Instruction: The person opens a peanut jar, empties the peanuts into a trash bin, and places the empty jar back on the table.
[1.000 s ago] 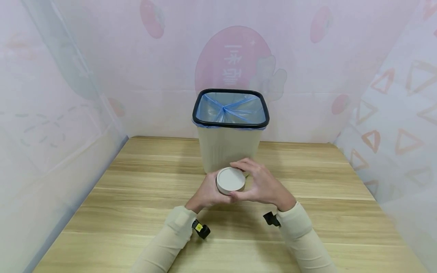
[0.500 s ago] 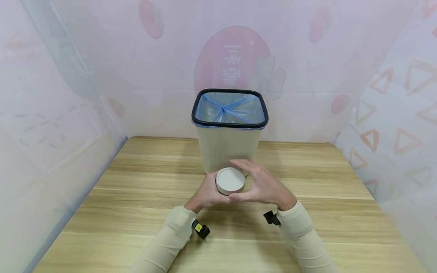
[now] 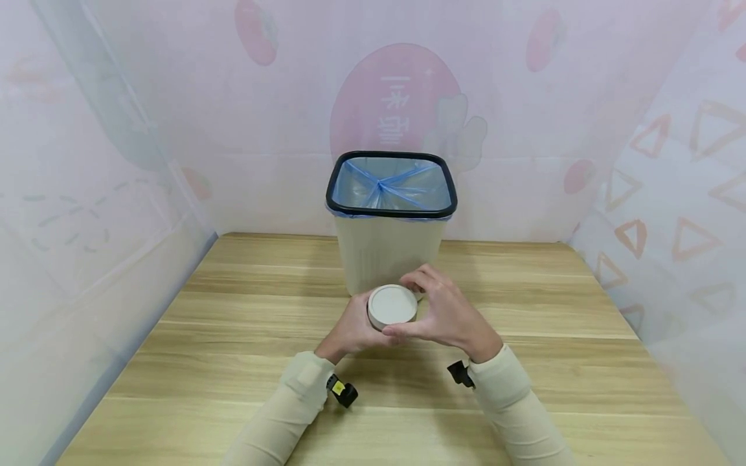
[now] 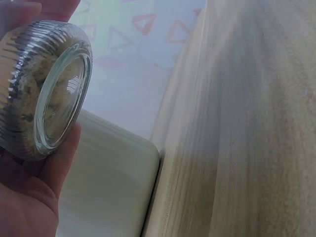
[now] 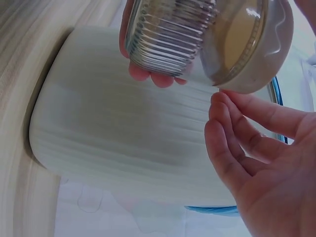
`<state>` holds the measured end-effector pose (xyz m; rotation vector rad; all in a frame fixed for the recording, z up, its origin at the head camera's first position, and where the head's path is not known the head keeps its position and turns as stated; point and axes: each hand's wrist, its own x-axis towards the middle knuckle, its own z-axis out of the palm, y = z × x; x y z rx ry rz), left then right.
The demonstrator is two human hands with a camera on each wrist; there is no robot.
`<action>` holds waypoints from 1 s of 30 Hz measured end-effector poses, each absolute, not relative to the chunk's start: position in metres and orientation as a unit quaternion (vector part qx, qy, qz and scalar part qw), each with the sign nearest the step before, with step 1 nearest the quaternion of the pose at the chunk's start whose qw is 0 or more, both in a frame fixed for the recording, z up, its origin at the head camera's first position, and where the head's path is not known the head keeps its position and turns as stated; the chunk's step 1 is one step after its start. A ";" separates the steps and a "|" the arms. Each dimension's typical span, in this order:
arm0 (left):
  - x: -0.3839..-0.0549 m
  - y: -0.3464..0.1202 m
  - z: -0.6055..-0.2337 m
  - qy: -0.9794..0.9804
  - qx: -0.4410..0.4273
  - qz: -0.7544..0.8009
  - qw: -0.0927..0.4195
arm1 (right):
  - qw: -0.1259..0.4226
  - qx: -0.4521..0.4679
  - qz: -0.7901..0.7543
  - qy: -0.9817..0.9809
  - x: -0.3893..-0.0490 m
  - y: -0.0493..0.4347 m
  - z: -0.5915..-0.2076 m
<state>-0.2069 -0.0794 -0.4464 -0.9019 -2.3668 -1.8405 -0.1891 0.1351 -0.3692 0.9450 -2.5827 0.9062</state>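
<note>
- Just this side of the bin (image 3: 384, 252), up off the table (image 3: 233, 323), there was the glass jar (image 4: 49, 74), between my hands!
- Left hand (image 3: 354, 323) wrapped round its side; right hand (image 3: 451, 320) up top, thumb and fingertips curled about the pale lid (image 3: 392, 304)!
- Bin wall close beyond my fingers.
- Either side, wood stretched wide to the table's edges.

Can see a cream wastebasket (image 3: 387, 252) standing on the wood-grain surface (image 3: 245, 317), fitted with a black rim (image 3: 392, 213) and lined with a translucent blue bag (image 3: 402, 184). Behind it, can make out a pale pink backdrop (image 3: 262, 129) printed with strawberries (image 3: 256, 32) and white characters (image 3: 394, 111); to the right, reddish triangles (image 3: 643, 238) on a whitish sheet (image 3: 658, 285).
</note>
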 end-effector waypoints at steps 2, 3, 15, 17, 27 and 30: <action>-0.207 -0.080 -0.446 -0.757 -0.287 -0.587 0.006 | 0.130 0.323 0.306 -0.886 -0.189 0.134 -0.370; -0.207 -0.079 -0.446 -0.757 -0.288 -0.587 0.006 | 0.133 0.323 0.305 -0.886 -0.189 0.134 -0.370; -0.206 -0.080 -0.446 -0.753 -0.286 -0.593 -0.003 | 0.138 0.335 0.307 -0.880 -0.191 0.133 -0.372; -0.206 -0.080 -0.446 -0.753 -0.285 -0.593 -0.003 | 0.134 0.336 0.309 -0.879 -0.191 0.134 -0.372; -0.207 -0.081 -0.445 -0.755 -0.285 -0.590 -0.001 | 0.135 0.361 0.318 -0.866 -0.192 0.136 -0.370; -0.207 -0.081 -0.445 -0.758 -0.283 -0.587 -0.002 | 0.135 0.370 0.317 -0.863 -0.193 0.137 -0.370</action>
